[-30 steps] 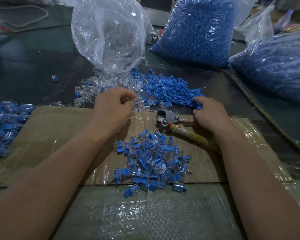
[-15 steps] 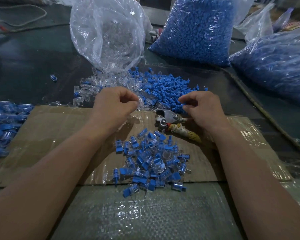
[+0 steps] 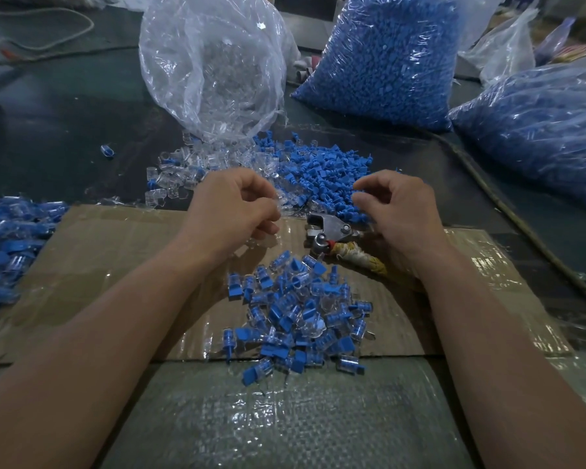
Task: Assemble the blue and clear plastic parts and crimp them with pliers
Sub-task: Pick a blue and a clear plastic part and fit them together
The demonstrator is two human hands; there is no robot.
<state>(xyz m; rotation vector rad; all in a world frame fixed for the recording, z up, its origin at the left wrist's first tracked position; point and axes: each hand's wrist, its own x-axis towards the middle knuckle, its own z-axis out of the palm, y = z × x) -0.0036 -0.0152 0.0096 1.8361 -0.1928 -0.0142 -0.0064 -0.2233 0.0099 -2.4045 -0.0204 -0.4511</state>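
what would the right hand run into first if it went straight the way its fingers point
Probably the pile of loose blue parts: the curled fingers of the right hand point left at its near edge. The left hand lies further along that line. How high the hand is above the pile is unclear.

We log pliers: dull metal | handle: frayed cloth | cardboard: matt, glossy-taped | bag: crinkled clear plastic
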